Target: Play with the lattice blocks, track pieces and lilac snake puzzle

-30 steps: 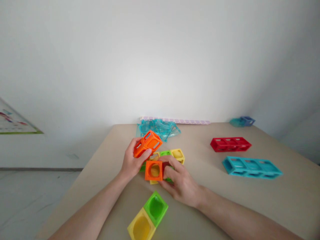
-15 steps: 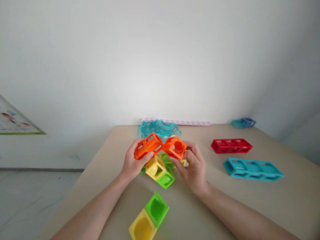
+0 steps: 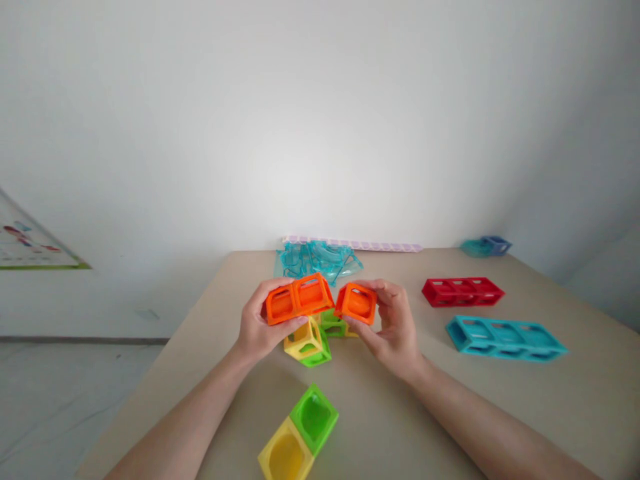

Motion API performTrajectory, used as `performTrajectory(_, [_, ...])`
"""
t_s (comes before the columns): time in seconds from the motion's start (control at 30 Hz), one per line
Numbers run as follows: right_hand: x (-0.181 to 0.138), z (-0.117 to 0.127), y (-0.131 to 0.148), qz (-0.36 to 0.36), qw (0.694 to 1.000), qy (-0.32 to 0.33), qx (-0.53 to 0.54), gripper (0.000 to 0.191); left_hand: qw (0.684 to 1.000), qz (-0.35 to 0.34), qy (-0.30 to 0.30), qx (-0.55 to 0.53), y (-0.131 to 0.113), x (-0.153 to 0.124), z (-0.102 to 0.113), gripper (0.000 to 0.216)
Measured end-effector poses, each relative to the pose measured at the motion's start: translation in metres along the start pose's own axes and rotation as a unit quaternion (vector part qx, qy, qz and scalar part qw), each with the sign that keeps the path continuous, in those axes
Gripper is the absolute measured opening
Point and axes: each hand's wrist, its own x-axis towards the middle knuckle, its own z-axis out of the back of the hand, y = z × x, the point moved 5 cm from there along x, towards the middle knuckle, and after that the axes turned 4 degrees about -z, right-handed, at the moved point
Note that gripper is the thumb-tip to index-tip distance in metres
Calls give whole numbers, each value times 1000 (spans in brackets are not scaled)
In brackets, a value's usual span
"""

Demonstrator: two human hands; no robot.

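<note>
My left hand (image 3: 257, 333) grips two joined orange cubes (image 3: 295, 310), and to its right my right hand (image 3: 397, 333) pinches a single orange cube (image 3: 359, 305).

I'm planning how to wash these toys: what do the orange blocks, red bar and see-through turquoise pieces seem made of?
Orange blocks: probably moulded plastic, semi-gloss; even colour and crisp openings suggest it.
Red bar: likely similar plastic, satin; uniform colour, clean-edged openings.
Turquoise pieces: seemingly translucent plastic, glossy; see-through with highlights, though stiffness can't be told.
</note>
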Motion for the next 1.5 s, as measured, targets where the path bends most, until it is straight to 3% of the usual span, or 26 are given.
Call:
performTrajectory(0.17, [2, 3, 22, 66, 997, 29, -6, 54, 997, 13, 59, -38, -10, -5, -11, 64])
performTrajectory(0.4, [2, -5, 6, -65, 996, 49, 41, 31, 987, 75, 97, -100, -3, -8, -23, 56])
performTrajectory(0.53, [2, -11, 3, -104, 988, 60, 98, 48, 984, 92, 108, -106, -4, -7, -24, 58])
performTrajectory(0.6, [1, -13, 3, -127, 984, 48, 112, 54, 979, 102, 125, -125, -7, -7, -26, 71])
performTrajectory(0.7, [0, -13, 3, -169, 977, 6, 128, 49, 967, 114, 151, -169, -11, -9, -30, 94])
performTrajectory(0.83, [4, -8, 3, -201, 968, -65, 137, 46, 962, 120, 163, -186, -11, -10, -31, 97])
performTrajectory(0.97, [2, 23, 6, -258, 946, -137, 139, 45, 966, 96, 170, -172, -6, -10, -28, 81])
performTrajectory(1.03, [-9, 46, 10, -306, 938, -118, 113, 47, 972, 75, 176, -139, -4, -10, -25, 65])
performTrajectory(1.17, [-51, 108, 18, -419, 904, -69, -40, 52, 983, -3, 169, -73, -3, -8, -19, 37])
performTrajectory(1.3, [-86, 156, 20, -505, 856, -53, -92, 50, 984, -50, 165, -43, -3, -8, -17, 30])
performTrajectory(1.5, [-99, 223, 3, -511, 820, -63, -252, 48, 980, -64, 185, -34, -6, -6, -18, 27])
